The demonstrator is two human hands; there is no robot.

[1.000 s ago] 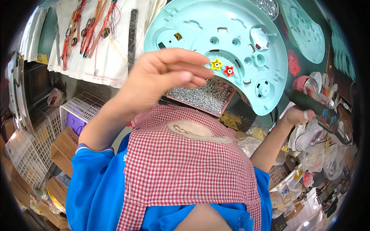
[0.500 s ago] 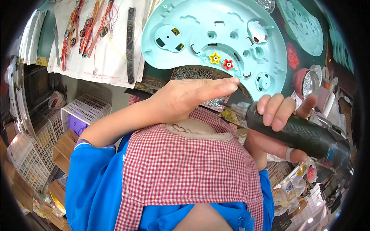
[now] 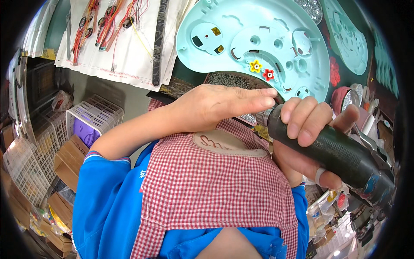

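A black power screwdriver (image 3: 327, 151) is gripped in my right hand (image 3: 308, 125), lying aslant with its metal nose toward my left fingertips. The bit at its front is hidden behind my left hand. My left hand (image 3: 228, 104) reaches in from the left, thumb and forefinger stretched forward and pressed together; anything between them is out of sight. Just beyond both hands lies a curved teal plastic shell (image 3: 241, 32) with holes and posts. On it sit a yellow star-shaped piece (image 3: 255, 66) and a red star-shaped piece (image 3: 268, 74).
Screws fill a tray (image 3: 228, 80) between the shell and my apron. Red wires with round black parts (image 3: 103, 26) rest on white sheets (image 3: 120, 56) at the far left. A second teal shell (image 3: 345, 36) and a red bowl (image 3: 341, 98) stand right. White crates (image 3: 101, 112) are lower left.
The screwdriver's nose has come closer to my left fingertips, and its bit, visible before, is now covered. The shell and table appear further right in view.
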